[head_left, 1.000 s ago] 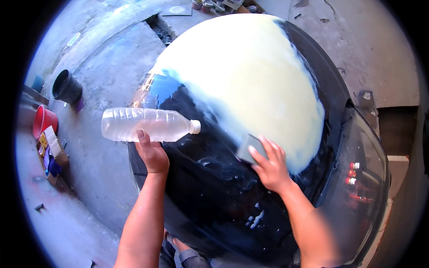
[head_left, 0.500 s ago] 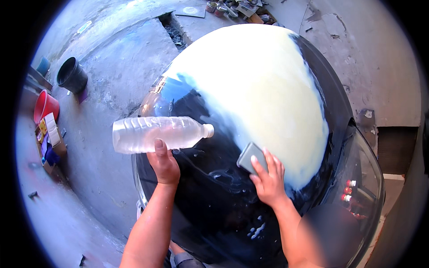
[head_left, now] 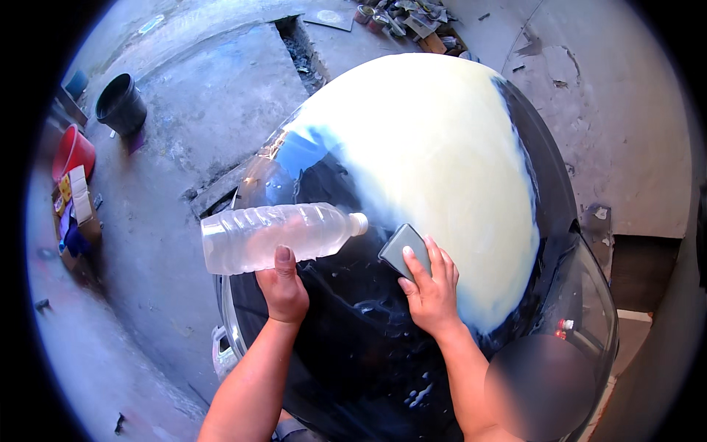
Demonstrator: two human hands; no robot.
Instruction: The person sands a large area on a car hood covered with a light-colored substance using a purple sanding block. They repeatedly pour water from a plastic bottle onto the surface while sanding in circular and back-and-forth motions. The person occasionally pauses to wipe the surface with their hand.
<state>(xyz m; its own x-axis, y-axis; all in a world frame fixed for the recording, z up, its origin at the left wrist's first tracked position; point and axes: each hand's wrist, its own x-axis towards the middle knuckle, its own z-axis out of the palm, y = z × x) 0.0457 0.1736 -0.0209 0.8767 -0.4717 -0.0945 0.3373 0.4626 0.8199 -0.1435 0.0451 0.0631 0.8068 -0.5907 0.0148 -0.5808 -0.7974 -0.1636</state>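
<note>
My left hand (head_left: 285,295) is closed round a clear plastic bottle (head_left: 276,237) with a white cap. The bottle lies almost level above the left part of a glossy black car hood (head_left: 335,317), its cap pointing right. My right hand (head_left: 436,291) grips a grey sanding block (head_left: 403,249), fingers over its right side. That block is at the lower left border of a large creamy-white patch (head_left: 449,169) covering the far part of the hood. Wet streaks and whitish drops (head_left: 420,396) show on the black paint. The block's underside is hidden.
On the left stand a black bucket (head_left: 121,107), a red bucket (head_left: 74,153) and a cardboard box (head_left: 82,210) of odds and ends. Beyond the hood are a slot in the floor (head_left: 300,55) and a pile of cans and scraps (head_left: 416,22). The windshield (head_left: 578,287) is at right.
The sanding block has slid left and away from me, closer to the bottle's cap. The bottle has shifted slightly right. The whole view has tilted a little.
</note>
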